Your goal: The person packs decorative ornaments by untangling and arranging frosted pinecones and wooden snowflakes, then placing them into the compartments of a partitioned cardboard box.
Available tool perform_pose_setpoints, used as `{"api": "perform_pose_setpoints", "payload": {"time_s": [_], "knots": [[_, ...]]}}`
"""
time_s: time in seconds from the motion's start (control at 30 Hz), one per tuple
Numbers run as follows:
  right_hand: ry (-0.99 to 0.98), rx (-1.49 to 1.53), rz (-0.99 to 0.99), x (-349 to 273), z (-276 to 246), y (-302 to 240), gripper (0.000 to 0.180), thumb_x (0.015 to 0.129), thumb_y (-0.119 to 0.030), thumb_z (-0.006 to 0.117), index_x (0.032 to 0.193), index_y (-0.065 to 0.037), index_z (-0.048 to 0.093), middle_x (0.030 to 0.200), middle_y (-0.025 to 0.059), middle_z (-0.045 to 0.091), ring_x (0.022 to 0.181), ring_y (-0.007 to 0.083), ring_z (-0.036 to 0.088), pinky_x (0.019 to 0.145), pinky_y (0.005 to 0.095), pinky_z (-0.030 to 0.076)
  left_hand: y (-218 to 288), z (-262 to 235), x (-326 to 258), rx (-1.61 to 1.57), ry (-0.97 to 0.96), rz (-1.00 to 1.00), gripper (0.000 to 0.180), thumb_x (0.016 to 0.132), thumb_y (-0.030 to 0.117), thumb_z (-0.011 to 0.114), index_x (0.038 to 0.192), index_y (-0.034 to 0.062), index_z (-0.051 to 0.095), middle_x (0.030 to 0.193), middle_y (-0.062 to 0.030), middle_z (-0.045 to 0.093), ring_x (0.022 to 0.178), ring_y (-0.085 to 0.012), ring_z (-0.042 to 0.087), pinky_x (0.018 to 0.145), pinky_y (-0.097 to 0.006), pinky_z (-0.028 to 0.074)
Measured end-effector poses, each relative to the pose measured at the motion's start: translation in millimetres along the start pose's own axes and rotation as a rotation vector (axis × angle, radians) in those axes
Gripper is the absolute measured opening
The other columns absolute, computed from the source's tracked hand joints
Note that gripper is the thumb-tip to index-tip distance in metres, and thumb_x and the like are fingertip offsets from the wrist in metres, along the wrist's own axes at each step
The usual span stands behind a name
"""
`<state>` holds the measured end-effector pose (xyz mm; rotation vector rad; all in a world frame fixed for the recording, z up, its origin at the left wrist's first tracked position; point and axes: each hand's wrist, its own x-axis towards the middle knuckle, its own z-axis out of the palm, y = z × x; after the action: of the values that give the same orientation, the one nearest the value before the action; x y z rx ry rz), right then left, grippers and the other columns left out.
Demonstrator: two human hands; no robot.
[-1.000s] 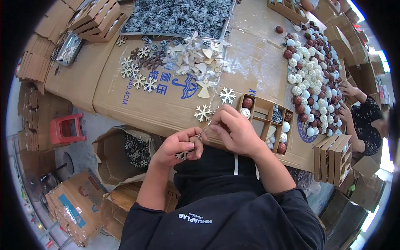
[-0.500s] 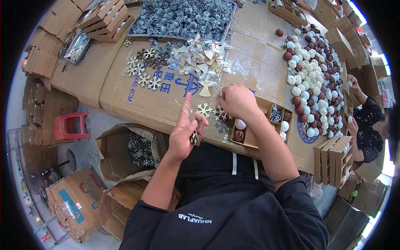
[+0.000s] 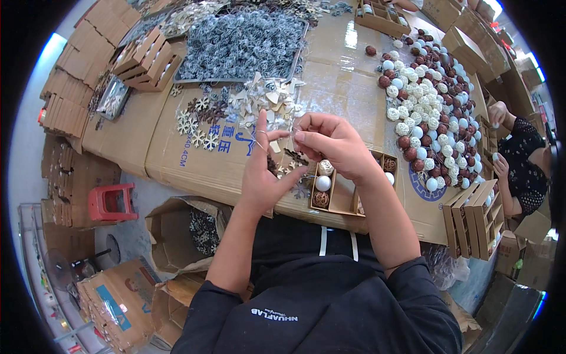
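Observation:
My left hand (image 3: pixel 263 174) is raised over the cardboard tabletop (image 3: pixel 171 153) with its fingers pointing up, and a small dark snowflake ornament (image 3: pixel 273 166) is held at its palm. A thin thread (image 3: pixel 259 141) loops beside its index finger. My right hand (image 3: pixel 333 146) is close by on the right, its fingertips pinched on the thread's end. Below both hands lies a small divided cardboard box (image 3: pixel 339 200) holding a white ball (image 3: pixel 322 183) and wicker balls.
White and brown snowflakes (image 3: pixel 197 127) and pale wooden ornaments (image 3: pixel 265 100) lie behind the hands, with a grey pinecone pile (image 3: pixel 242 44) further back. A heap of white and brown balls (image 3: pixel 424 106) spreads right, where a co-worker (image 3: pixel 522 156) sits. A red stool (image 3: pixel 109 203) and open cartons (image 3: pixel 177 236) stand lower left.
Both hands have risen from the table's near edge and moved away from me over the cardboard. The left hand's fingers have straightened upward, and the right hand now pinches beside it.

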<state>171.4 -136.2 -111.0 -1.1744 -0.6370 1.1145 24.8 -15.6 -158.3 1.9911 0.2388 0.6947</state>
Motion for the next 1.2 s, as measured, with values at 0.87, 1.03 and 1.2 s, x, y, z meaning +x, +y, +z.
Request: {"api": "perform_pose_setpoints", "payload": {"time_s": [0.87,1.03,1.2], "knots": [[0.191,0.773,-0.084,-92,-40,33,0.019,0.105,-0.021,0.045,0.105,-0.004,0.054,0.062,-0.0008,0.046,0.051,0.0085,0.044,0.049,0.0234,0.039,32,86,0,-0.123,-0.259,0.101,0.070,0.100,0.023,0.052,0.154,-0.0026,0.016,0.132,-0.0217,0.057,0.115,-0.0312,0.061,0.100,-0.038,0.046],[0.196,0.834,-0.113,-110,-61,38,0.016,0.104,-0.020,0.048,0.102,-0.005,0.054,0.070,0.0001,0.051,0.055,0.0083,0.045,0.051,0.0230,0.039,37,90,-1,-0.156,-0.473,-0.020,0.093,0.089,0.027,0.071,0.157,0.0026,0.013,0.114,-0.0161,0.063,0.100,-0.0294,0.064,0.089,-0.035,0.049],[0.244,0.782,-0.063,-123,-72,38,0.017,0.104,-0.020,0.050,0.101,-0.004,0.057,0.071,0.0021,0.056,0.056,0.0089,0.047,0.051,0.0233,0.038,38,96,-2,0.106,-0.485,0.042,0.091,0.083,0.026,0.077,0.154,0.0023,0.027,0.084,-0.0086,0.055,0.075,-0.0232,0.057,0.072,-0.034,0.049]]}}
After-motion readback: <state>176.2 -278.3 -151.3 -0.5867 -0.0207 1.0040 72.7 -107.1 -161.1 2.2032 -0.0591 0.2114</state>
